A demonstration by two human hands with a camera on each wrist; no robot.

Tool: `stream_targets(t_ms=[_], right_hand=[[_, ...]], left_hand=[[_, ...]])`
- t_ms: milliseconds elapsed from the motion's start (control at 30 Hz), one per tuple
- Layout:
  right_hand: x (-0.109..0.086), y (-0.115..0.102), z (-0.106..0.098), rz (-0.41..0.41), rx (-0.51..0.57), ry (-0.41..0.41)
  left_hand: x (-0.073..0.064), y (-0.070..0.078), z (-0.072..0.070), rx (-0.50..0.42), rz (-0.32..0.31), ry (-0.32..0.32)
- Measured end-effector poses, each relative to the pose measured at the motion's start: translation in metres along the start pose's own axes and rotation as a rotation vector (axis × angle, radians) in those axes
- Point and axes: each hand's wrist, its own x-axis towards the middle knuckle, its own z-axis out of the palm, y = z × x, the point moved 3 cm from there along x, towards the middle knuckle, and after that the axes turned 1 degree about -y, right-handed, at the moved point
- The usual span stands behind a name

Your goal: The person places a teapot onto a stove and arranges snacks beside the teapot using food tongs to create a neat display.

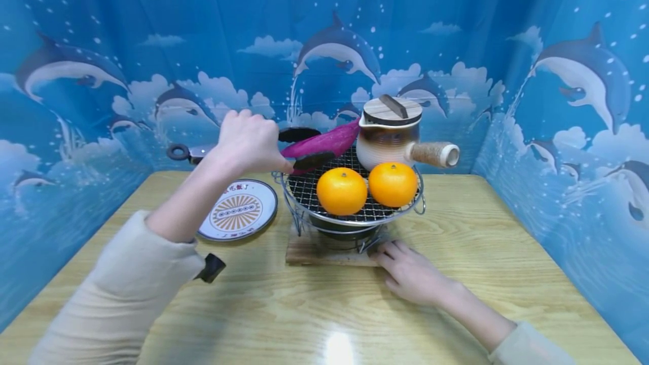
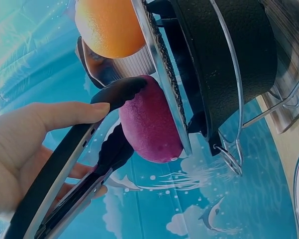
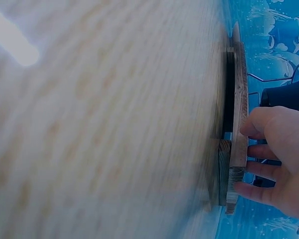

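Observation:
My left hand [image 1: 248, 142] grips black-tipped metal tongs [image 2: 54, 174]. The tong tips are on either side of a purple sweet potato [image 1: 324, 142], which lies at the left of a round wire grill [image 1: 304, 185]. In the left wrist view, one toothed tip presses on top of the sweet potato [image 2: 151, 122] and the other is against its side. My right hand [image 1: 410, 275] rests its fingertips on the right front edge of the wooden board [image 1: 324, 255] under the stove. Seen from the right wrist, the fingers [image 3: 263, 169] lie fairly straight against the board.
Two oranges [image 1: 342, 191] sit at the front of the grill. Behind them stands a clay teapot [image 1: 382, 142] with a wooden lid and a rope-wrapped side handle. A patterned plate [image 1: 261, 221] is left of the stove. A black handle-like end [image 1: 212, 268] shows beside the left sleeve.

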Motion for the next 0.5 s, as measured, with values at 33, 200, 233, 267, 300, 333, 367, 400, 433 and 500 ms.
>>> stream_targets(t_ms=[33,200,233,267,300,333,367,400,433,500], right_hand=[[0.0000,0.0001,0.0002,0.000,0.001,0.001],[-0.0005,0.0005,0.0011,0.001,0.004,-0.002],[-0.0007,0.0004,0.0011,0.001,0.004,-0.003],[-0.0007,0.0005,0.0012,0.001,0.004,-0.003],[-0.0007,0.0005,0.0012,0.000,0.004,-0.003],[-0.0006,0.0006,0.0010,0.000,0.004,-0.002],[-0.0005,0.0006,0.0008,0.000,0.004,-0.001],[-0.0006,0.0007,0.0008,0.000,0.004,0.000],[-0.0006,0.0009,0.0009,0.001,0.003,0.001],[-0.0008,0.0011,0.0010,0.004,0.002,0.001]], left_hand=[[0.0001,0.0000,0.0005,0.002,-0.002,0.000],[0.0008,0.0004,0.0020,0.003,-0.006,0.007],[0.0010,0.0005,0.0023,0.004,-0.007,0.009],[0.0010,0.0006,0.0025,0.003,-0.007,0.010],[0.0011,0.0007,0.0028,0.002,-0.007,0.011],[0.0011,0.0007,0.0029,0.001,-0.006,0.012],[0.0011,0.0007,0.0031,-0.001,-0.007,0.012],[0.0011,0.0008,0.0033,-0.003,-0.007,0.012],[0.0010,0.0009,0.0034,-0.005,-0.006,0.012],[0.0007,0.0013,0.0033,-0.009,-0.006,0.010]])
